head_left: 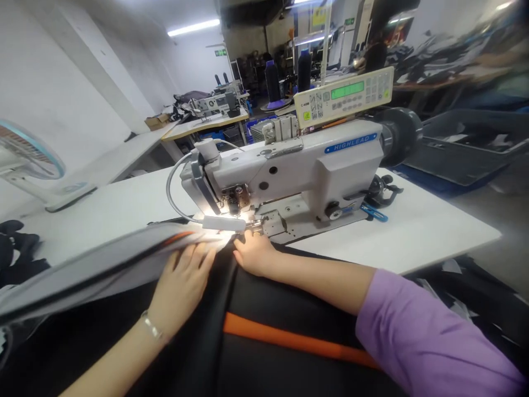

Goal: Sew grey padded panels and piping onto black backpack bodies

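A white Highlead sewing machine (pixel 297 171) stands on a white table (pixel 413 226). Black fabric (pixel 264 303) with an orange stripe (pixel 289 337) and a grey panel (pixel 103 264) lies in front of it, running under the lit needle area (pixel 231 220). My left hand (pixel 182 284) lies flat, fingers spread, pressing the grey and black fabric just left of the needle. My right hand (pixel 253 252) rests on the black fabric right at the presser foot, its fingertips curled down on the cloth. A purple sleeve (pixel 413 331) covers my right upper arm.
A control panel (pixel 345 96) sits on top of the machine, with dark thread cones (pixel 273 80) behind. A white fan (pixel 33 165) stands at the left. Other sewing tables (pixel 206 124) are farther back. A dark bin (pixel 467 146) sits at the right.
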Tool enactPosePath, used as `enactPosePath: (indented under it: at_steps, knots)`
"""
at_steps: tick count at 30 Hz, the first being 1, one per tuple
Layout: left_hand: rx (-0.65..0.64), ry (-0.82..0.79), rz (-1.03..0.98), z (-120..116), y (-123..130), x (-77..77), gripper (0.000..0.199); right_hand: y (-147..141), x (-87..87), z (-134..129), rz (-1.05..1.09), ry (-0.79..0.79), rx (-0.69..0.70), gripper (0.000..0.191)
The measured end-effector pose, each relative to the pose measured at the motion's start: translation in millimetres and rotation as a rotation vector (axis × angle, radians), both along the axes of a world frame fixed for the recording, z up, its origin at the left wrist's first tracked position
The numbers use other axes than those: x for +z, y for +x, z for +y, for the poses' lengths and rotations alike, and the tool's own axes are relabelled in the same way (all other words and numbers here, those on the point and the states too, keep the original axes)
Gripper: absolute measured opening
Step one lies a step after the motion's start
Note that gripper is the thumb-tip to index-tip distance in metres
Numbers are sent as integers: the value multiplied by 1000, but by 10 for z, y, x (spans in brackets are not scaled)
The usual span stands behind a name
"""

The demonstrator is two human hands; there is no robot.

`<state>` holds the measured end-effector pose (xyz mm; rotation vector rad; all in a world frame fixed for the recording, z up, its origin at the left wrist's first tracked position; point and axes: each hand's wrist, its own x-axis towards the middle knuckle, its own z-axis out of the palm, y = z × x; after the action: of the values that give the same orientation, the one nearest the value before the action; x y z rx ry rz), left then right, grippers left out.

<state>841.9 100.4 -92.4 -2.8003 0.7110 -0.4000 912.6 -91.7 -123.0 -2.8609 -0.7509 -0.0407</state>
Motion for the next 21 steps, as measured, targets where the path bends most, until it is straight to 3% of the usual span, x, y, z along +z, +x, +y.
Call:
enactPosePath:
  at_steps: [3, 6, 9, 12, 16, 21]
  knots:
    - [30, 4, -101, 76, 453, -38, 39, 14, -30, -8, 10, 10, 4, 40]
    - [61, 70, -118, 113, 704, 55, 35, 35, -45, -20, 25, 30, 5, 39]
    - [44, 160, -26, -7, 683, 225, 38, 49, -27, -27, 55, 42, 3, 39]
    - [78, 144, 203, -258, 546, 302, 36, 52, 14, -24, 89, 40, 5, 39]
    - [225, 87, 587, -493, 518, 176, 31, 64, 88, -51, 140, 19, 15, 36]
    - [213, -9, 693, -411, 699, 35, 65, 123, 187, -245, 239, 33, 72, 39]
